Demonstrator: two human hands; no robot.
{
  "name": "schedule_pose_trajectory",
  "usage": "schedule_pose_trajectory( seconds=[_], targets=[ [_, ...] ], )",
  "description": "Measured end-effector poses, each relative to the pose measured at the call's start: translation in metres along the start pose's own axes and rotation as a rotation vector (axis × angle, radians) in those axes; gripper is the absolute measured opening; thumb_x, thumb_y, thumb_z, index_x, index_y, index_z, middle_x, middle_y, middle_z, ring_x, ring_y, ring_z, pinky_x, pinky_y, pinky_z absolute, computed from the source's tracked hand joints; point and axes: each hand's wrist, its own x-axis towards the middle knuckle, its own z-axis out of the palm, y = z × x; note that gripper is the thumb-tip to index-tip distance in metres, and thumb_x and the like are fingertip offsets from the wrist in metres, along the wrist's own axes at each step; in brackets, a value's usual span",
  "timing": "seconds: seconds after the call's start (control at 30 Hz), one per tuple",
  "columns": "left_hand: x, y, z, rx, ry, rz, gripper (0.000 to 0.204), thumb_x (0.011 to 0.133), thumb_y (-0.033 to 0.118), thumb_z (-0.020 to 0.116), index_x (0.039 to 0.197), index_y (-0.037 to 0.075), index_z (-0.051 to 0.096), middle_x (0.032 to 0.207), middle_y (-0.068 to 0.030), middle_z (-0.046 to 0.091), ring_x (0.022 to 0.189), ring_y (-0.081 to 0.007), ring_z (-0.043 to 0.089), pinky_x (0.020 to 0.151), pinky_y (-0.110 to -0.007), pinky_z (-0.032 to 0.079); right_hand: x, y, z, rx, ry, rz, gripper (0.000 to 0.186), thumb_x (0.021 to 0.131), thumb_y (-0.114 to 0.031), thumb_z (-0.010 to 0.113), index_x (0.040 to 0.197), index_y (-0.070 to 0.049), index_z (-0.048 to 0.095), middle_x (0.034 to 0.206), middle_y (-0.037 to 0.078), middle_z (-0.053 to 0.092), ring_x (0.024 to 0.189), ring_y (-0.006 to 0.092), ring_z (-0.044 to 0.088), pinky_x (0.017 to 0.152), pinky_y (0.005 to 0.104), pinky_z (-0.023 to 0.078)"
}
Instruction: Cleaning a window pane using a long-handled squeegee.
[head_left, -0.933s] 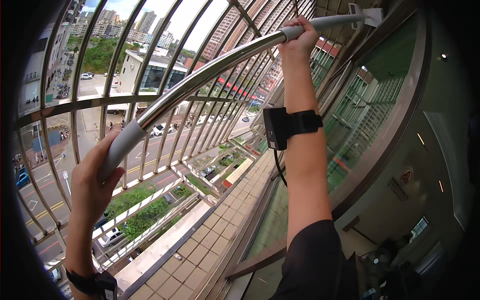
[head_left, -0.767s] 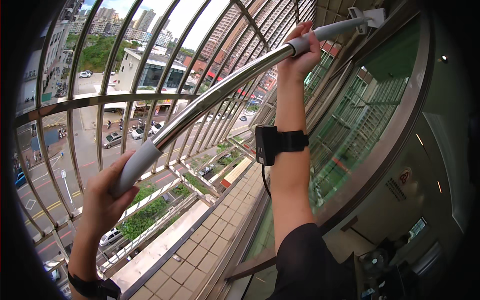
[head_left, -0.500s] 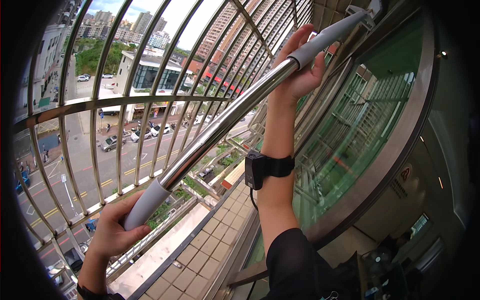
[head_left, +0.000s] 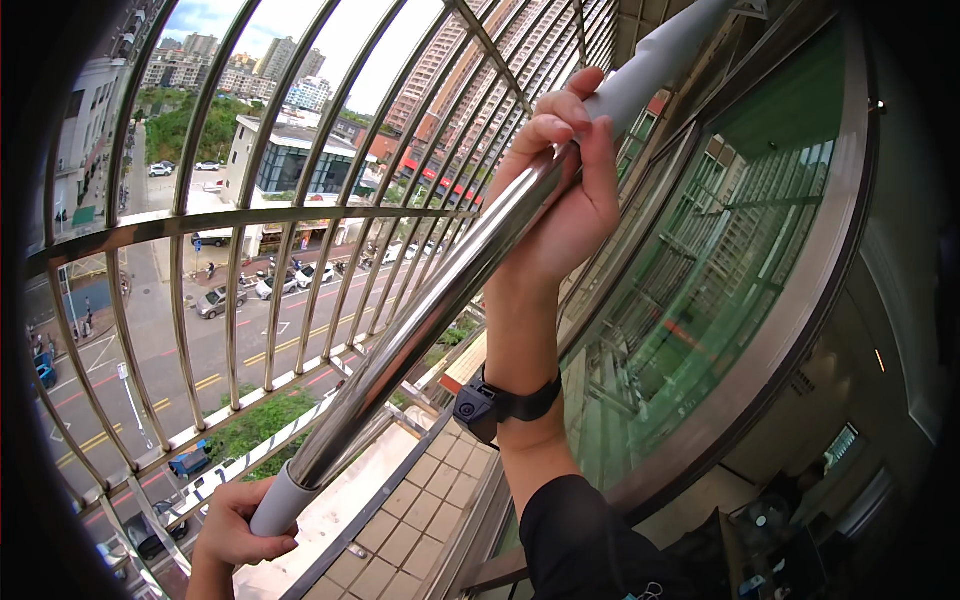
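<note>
Where the long pole [head_left: 440, 290] runs toward the top of the view, its far end is cut off by the picture's edge, so whatever sits at its tip cannot be seen. Its near end is hidden inside the left hand [head_left: 235, 525], which is itself partly cropped at the lower edge, the wrist barely showing. Only the back of the right hand [head_left: 565, 190] and its curled fingers [head_left: 545, 125] are clear; the palm side is pressed against the pole and out of sight.

Slanting from lower left to upper right, the pole is a shiny round metal tube that mirrors the window grille [head_left: 250, 220] beside it, with a pale grey sleeve at the lower end and another matte grey section above the right hand. Both hands are closed around it: the left wraps the lower grey sleeve, the right clasps the tube high up, arm stretched overhead. A black wrist strap [head_left: 500, 405] with a small device circles the right forearm above a dark sleeve [head_left: 585, 535]. The pole lies between the grille and the green-tinted window glass [head_left: 720, 260], above a tiled ledge [head_left: 420, 510].
</note>
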Motion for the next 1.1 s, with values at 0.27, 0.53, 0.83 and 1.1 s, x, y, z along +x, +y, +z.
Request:
schedule_pose_trajectory(
  seconds=[0.27,0.53,0.83,1.1],
  targets=[
    [0.009,-0.005,0.012,-0.188,-0.21,-0.009,0.047,0.062,0.004,0.077,0.103,-0.008,0.058,0.07,-0.0098,0.063,0.057,-0.0101,0.057,0.051,-0.023,0.044,0.031,-0.008,0.03,-0.033,-0.191,-0.07,0.031,0.089,-0.002,0.05,0.114,0.012,0.036,0.11,0.017,0.047,0.086,0.0161,0.054,0.085,0.0243,0.053],
    [0.025,-0.028,0.062,-0.807,-0.804,-0.378,0.066,0.071,0.033,0.075,0.121,-0.001,0.048,0.058,-0.0112,0.056,0.054,-0.0255,0.056,0.056,-0.034,0.048,0.017,-0.03,0.051,0.592,-0.466,0.499,0.047,0.096,-0.029,0.04,0.131,0.001,0.034,0.075,0.005,0.054,0.039,0.0111,0.047,0.032,0.0249,0.046],
    [0.019,-0.036,0.014,0.241,0.163,0.094,0.058,0.075,0.026,0.072,0.12,0.0,0.047,0.082,-0.0091,0.061,0.071,-0.0171,0.059,0.065,-0.027,0.046,-0.002,0.018,0.06,-0.818,0.203,0.185,0.019,0.091,-0.02,0.054,0.09,-0.005,0.042,0.061,0.0,0.04,0.041,0.0093,0.038,0.037,0.0281,0.035],
    [0.043,-0.016,0.002,0.669,0.605,0.583,0.052,0.07,-0.002,0.069,0.119,0.002,0.051,0.105,-0.0174,0.061,0.094,-0.0278,0.062,0.08,-0.031,0.047,0.041,0.025,0.038,-0.966,0.425,0.003,0.028,0.09,-0.016,0.055,0.072,-0.005,0.037,0.06,0.002,0.039,0.041,0.0102,0.039,0.038,0.0268,0.036]
  ],
)
